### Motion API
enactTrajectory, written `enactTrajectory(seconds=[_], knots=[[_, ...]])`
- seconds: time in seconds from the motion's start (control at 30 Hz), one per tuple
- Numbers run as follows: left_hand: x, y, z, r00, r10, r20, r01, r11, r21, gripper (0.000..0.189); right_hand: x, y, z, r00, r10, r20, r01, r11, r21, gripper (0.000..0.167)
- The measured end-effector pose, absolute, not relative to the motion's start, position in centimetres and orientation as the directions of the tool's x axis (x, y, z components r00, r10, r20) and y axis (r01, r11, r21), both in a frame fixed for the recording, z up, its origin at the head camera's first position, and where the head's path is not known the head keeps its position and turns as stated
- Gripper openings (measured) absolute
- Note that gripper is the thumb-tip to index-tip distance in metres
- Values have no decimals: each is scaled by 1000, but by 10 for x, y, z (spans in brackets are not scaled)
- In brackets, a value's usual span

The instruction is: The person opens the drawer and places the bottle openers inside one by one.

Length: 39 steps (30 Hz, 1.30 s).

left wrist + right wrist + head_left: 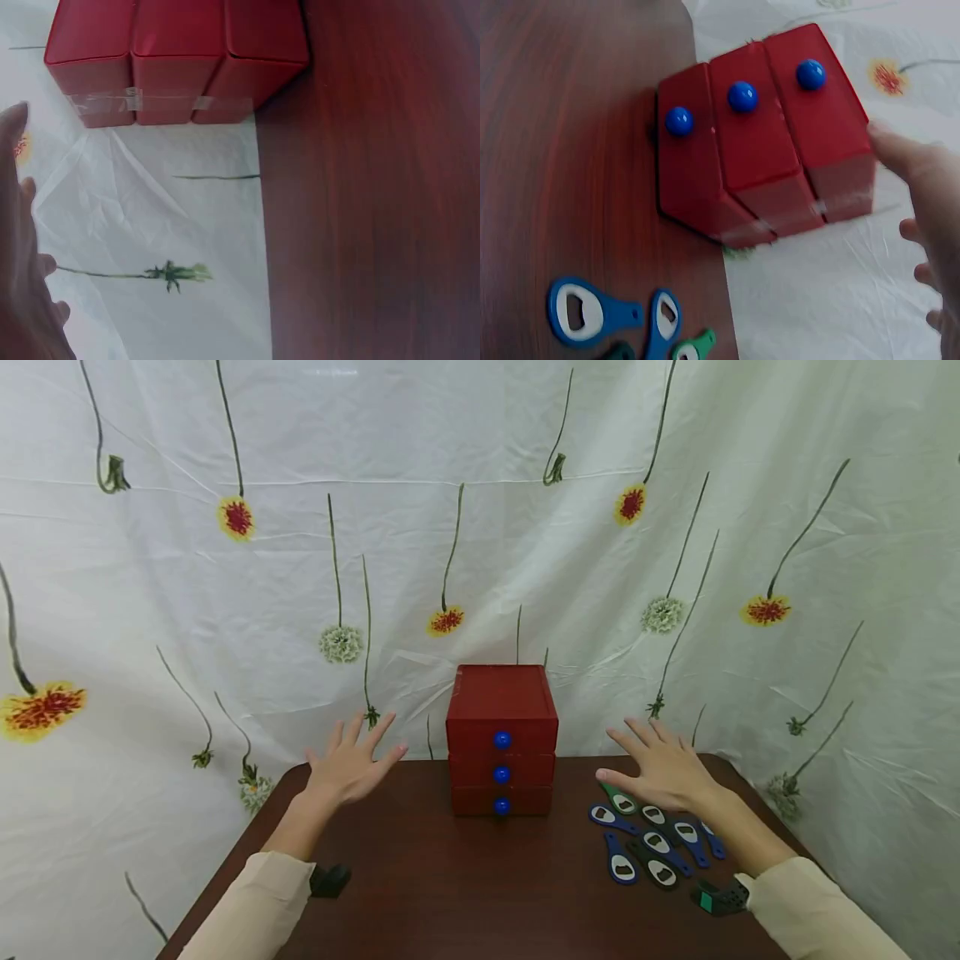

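Both hands are raised with fingers spread and hold nothing. My left hand (348, 770) is over the table's left side, left of a red box of three stacked drawers (502, 735). Each drawer has a round blue knob (502, 740) on its front. To the right of the box, my right hand (663, 768) hovers above several bottle openers (622, 867), mostly blue, with a green one (621, 800) and some dark ones. The right hand and forearm overlap part of this group in the head view. Clear tape (112, 101) runs across the side of the drawers in the left wrist view.
The dark brown wooden table (420, 877) ends at a white cloth (285, 568) printed with flowers, hanging behind it. Black straps with small devices, one (330, 881) at the left wrist and one (722, 897) at the right, sit below the cuffs.
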State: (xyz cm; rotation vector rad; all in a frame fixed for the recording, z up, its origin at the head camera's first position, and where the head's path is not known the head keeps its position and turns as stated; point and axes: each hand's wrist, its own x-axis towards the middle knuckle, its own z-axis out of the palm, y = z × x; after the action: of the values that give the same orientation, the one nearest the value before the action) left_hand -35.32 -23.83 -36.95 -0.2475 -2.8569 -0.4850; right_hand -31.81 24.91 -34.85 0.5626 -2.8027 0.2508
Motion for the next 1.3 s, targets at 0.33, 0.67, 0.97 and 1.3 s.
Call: enactTrajectory(seconds=[0.33,0.67,0.97,1.3], knots=[[-386,-196,-354,-934,146,325,330,696,638,70,-335,187,-365,-782,-362,507,-512,837,-194,74],[-407,-153,-348,-969,137,208,249,522,816,60,-351,132,-387,-705,-321,632,-585,768,-262,54],[-418,-136,-345,-994,64,83,99,306,947,64,-364,88,-414,-745,-209,634,-511,790,-340,51],[-426,-130,-357,-992,122,39,37,-22,999,53,-382,59,-433,-754,25,656,-414,757,-505,46]])
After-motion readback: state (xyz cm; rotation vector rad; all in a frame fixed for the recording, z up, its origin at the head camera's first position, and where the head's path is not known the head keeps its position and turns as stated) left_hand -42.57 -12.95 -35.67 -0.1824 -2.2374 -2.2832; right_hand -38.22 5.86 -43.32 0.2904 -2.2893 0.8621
